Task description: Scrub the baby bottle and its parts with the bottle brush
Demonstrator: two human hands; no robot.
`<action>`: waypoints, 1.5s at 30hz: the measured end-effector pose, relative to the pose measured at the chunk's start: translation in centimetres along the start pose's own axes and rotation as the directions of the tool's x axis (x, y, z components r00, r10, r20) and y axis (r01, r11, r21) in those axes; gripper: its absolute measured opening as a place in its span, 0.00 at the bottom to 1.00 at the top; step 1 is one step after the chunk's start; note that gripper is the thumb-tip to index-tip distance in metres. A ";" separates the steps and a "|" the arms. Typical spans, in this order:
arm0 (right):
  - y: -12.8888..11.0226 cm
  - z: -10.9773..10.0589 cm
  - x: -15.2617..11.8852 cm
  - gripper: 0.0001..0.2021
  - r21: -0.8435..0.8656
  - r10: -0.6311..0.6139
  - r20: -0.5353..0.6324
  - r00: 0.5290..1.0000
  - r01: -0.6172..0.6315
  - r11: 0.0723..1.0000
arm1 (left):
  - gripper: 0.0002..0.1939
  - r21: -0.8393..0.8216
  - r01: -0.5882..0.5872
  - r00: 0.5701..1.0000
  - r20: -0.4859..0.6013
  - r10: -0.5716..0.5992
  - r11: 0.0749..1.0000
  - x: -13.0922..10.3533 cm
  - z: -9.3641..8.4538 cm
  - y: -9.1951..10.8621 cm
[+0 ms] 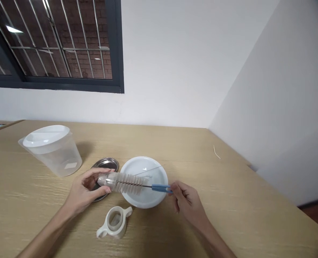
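My right hand (184, 197) pinches the blue handle (160, 188) of a bottle brush with pale bristles (132, 183) on a twisted wire. The brush lies level above a white bowl (145, 203), its bristled end reaching into a small clear container (109, 180). My left hand (86, 188) is curled around that container, thumb below and fingers above; how deep the brush sits in it is hard to make out. A thin straight rod or straw (155, 168) slants across the bowl. Nearer to me stands a white ring-shaped holder with two handles (116, 232).
Behind my left hand are round metal dishes (108, 159), partly hidden. A translucent pitcher with a white lid (58, 156) stands at the left. Far right on the wooden table (191, 150) lies a thin pale bent strip (216, 153). A wall and a barred window are behind.
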State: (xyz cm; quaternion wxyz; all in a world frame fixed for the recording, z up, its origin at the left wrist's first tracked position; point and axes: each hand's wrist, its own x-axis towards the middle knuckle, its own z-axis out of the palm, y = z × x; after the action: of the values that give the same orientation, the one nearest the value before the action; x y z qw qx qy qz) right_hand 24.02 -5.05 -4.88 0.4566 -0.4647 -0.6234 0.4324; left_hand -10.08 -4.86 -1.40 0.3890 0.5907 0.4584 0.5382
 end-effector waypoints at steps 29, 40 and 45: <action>0.8 -0.6 0.2 0.26 -0.116 0.082 0.063 0.995 -0.074 0.990 | 0.19 0.227 -0.026 0.998 0.054 0.014 0.974 -2.3 -0.8 -3.8; 0.4 0.2 0.2 0.18 0.003 0.105 -0.125 0.987 -0.105 0.994 | 0.18 0.181 0.026 1.000 -0.012 -0.024 0.983 -1.9 -0.4 -3.3; 0.7 -0.2 0.3 0.24 -0.038 0.140 -0.008 0.990 -0.140 0.989 | 0.22 0.072 -0.045 0.999 0.013 0.044 0.996 -1.9 -0.5 -3.8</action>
State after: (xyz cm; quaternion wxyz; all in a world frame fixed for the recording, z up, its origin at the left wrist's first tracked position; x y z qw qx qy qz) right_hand 24.33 -4.64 -5.47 0.4178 -0.5172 -0.5961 0.4502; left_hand -11.08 -5.67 -5.50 0.3579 0.6174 0.4621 0.5264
